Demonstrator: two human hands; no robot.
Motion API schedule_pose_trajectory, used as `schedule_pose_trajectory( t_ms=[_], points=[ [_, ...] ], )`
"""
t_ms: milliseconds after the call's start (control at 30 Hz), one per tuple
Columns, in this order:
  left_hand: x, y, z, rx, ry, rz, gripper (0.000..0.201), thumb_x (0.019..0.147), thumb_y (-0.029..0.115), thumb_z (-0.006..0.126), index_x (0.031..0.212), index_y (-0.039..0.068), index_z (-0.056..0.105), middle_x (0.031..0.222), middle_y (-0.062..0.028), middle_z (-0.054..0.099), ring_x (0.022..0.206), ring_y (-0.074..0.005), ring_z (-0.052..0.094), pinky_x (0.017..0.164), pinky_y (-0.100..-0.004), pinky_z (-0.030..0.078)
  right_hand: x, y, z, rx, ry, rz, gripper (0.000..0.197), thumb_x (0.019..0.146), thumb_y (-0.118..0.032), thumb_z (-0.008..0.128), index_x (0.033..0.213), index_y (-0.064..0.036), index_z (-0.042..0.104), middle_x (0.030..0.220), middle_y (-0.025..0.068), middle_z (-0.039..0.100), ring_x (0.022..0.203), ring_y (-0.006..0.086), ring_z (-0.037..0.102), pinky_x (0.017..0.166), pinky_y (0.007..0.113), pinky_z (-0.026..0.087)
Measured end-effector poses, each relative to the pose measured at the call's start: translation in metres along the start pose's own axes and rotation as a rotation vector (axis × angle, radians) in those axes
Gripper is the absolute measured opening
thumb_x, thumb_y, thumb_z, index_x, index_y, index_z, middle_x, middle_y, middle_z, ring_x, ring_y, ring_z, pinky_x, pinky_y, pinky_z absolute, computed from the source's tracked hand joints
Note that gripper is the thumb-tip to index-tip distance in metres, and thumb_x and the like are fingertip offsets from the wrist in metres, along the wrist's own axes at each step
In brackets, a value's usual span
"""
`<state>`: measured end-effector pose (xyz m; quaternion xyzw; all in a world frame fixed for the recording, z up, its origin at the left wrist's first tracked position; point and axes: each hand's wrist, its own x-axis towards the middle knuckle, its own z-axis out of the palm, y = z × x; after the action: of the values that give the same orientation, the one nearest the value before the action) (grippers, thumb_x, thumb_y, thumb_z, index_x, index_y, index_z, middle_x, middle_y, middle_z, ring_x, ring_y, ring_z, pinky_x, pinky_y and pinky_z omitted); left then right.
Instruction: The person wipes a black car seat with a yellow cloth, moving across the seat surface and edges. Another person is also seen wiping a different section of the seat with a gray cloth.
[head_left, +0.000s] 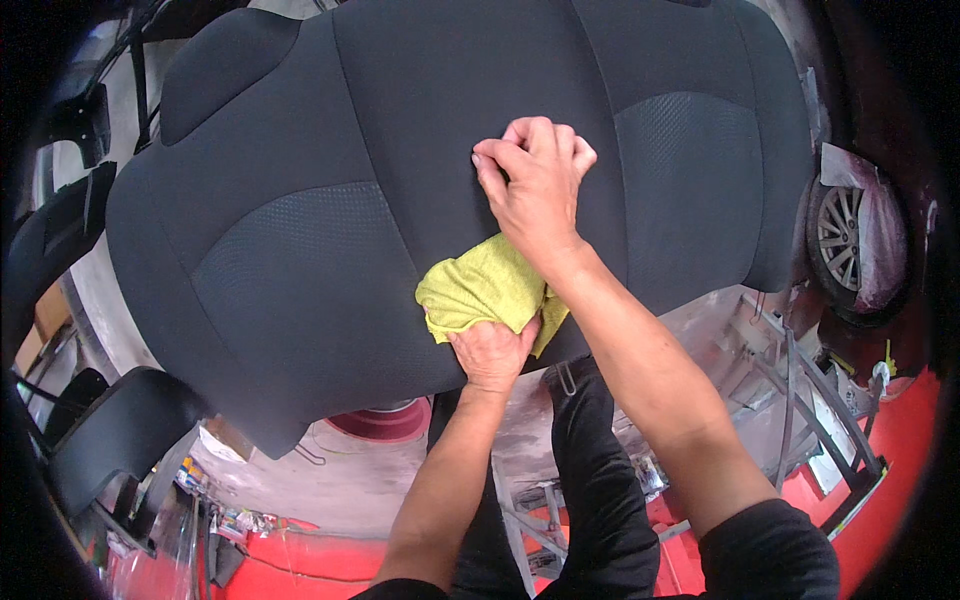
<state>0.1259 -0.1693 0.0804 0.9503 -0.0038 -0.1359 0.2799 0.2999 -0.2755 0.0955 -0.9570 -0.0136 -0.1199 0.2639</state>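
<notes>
A dark grey car seat back (470,90) with textured side panels lies spread out before me. My left hand (490,355) is closed on a yellow-green cloth (480,285), which rests against the seat's middle section near its front edge; the cloth covers most of those fingers. Just beyond the cloth, my right hand (538,185) is over the middle of the seat, close to a seam. Its thumb and forefinger are pinched together and the other fingers curl in. Whatever sits in that pinch, if anything, is too small to make out.
A car wheel (840,240) partly wrapped in plastic film is at the right. Metal stand legs (820,420) rise from the red floor (310,560) at the lower right. Black plastic parts (125,430) crowd the left side. A dark red round object (382,420) shows beneath the seat.
</notes>
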Motion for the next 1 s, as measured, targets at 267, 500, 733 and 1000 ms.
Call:
schedule_pose_trajectory(
  t_ms=[267,500,733,1000],
  points=[
    [0.003,-0.003,-0.004,0.062,0.096,0.084,0.056,0.075,0.041,0.081,0.122,0.011,0.072,0.133,-0.0156,0.064,0.124,-0.0449,0.056,0.107,-0.0593,0.038,-0.143,0.054,-0.155,-0.020,-0.152,0.567,0.021,0.103,-0.018,0.058,0.108,0.0023,0.062,0.109,0.0158,0.060,0.109,0.0270,0.057,0.097,0.037,0.045],
    [0.004,-0.007,0.003,0.087,0.062,0.084,0.057,0.079,0.044,0.078,0.127,0.015,0.071,0.133,-0.0137,0.065,0.125,-0.0429,0.057,0.110,-0.0585,0.039,-0.541,0.007,-0.372,0.502,-0.787,2.350,0.028,0.098,-0.026,0.061,0.112,-0.0017,0.063,0.100,0.0175,0.066,0.091,0.0340,0.063,0.083,0.047,0.050],
    [0.005,-0.006,-0.005,0.079,0.063,0.047,0.055,0.078,0.043,0.077,0.126,0.016,0.072,0.134,-0.0133,0.065,0.126,-0.0425,0.056,0.112,-0.0584,0.037,-0.459,0.054,-0.359,0.834,-0.527,1.957,0.034,0.095,-0.034,0.064,0.117,-0.0079,0.063,0.099,0.0058,0.069,0.085,0.0217,0.067,0.079,0.041,0.054],
    [-0.001,-0.004,0.000,0.050,-0.017,0.076,0.056,0.081,0.043,0.073,0.131,0.018,0.069,0.141,-0.0121,0.061,0.133,-0.0419,0.052,0.116,-0.0585,0.033,0.004,0.095,-0.103,0.311,-0.031,0.419,0.025,0.094,-0.020,0.073,0.114,-0.0047,0.074,0.097,0.0102,0.067,0.094,0.0229,0.065,0.083,0.034,0.052]
  ],
)
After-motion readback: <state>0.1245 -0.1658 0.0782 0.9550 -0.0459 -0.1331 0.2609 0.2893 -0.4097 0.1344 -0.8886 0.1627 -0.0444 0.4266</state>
